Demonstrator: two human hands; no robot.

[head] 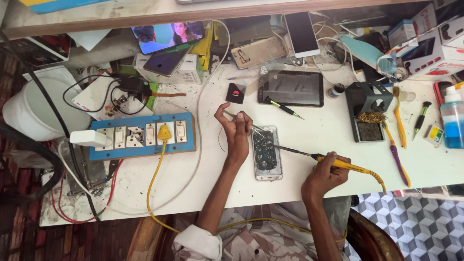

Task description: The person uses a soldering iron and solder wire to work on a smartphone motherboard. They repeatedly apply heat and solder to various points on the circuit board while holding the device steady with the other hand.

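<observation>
An opened phone (266, 153) lies on the white table (319, 135) with its circuit board showing. My left hand (237, 128) is just left of the phone's top end and pinches metal tweezers (251, 127) whose tips reach over the board. My right hand (325, 175) grips a yellow-handled soldering iron (338, 163); its dark tip (280, 147) points left and touches the board near the phone's middle. A yellow cord (377, 179) runs from the iron off the table's front edge.
A blue switchboard (142, 136) with a yellow plug and white adapter sits left. Behind the phone lie a dark tablet (291, 88) and a small screwdriver (282, 107). A black iron stand (367, 108) with brass wool, brushes and a blue bottle (453, 118) crowd the right.
</observation>
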